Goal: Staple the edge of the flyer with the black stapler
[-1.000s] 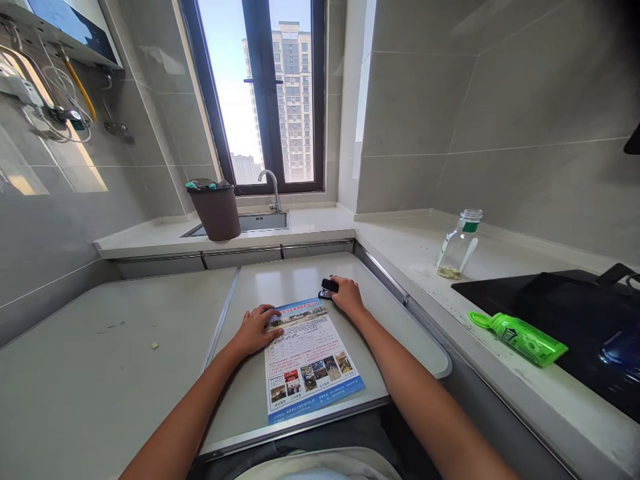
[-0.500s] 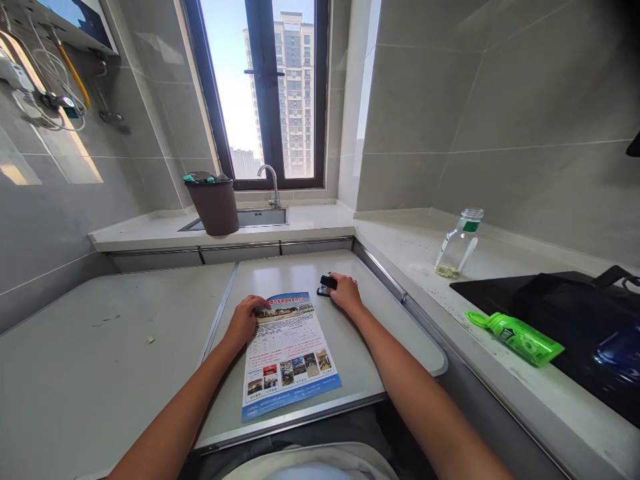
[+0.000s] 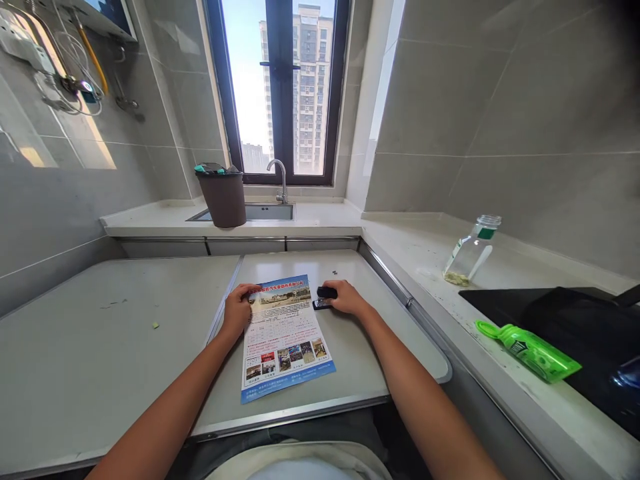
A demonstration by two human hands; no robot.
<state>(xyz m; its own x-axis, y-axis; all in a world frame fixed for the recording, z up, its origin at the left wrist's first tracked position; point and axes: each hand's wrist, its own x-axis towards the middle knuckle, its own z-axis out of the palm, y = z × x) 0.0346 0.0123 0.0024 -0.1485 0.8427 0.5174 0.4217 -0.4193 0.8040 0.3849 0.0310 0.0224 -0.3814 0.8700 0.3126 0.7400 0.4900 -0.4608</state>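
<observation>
A printed flyer (image 3: 285, 333) with blue bands and small photos lies on the white tabletop in front of me. My left hand (image 3: 237, 312) grips its upper left edge, thumb side over the paper. In my right hand (image 3: 346, 297) is a small black stapler (image 3: 327, 293), its jaws apart and pointing left. The stapler is just off the flyer's upper right edge, close beside the paper. Tiny dark bits (image 3: 335, 272) lie on the table beyond my right hand.
A brown bin (image 3: 223, 199) stands at the sink (image 3: 271, 213), near the tap (image 3: 283, 180). On the right counter are a glass jar (image 3: 473, 251), a green squeeze bottle (image 3: 540, 352) and a black bag (image 3: 565, 327). A yellow-green scrap (image 3: 155, 325) lies on the left tabletop.
The flyer's curled top edge now lies flatter and shows more fully. My right hand and the stapler have come a little nearer to me. The view has shifted slightly.
</observation>
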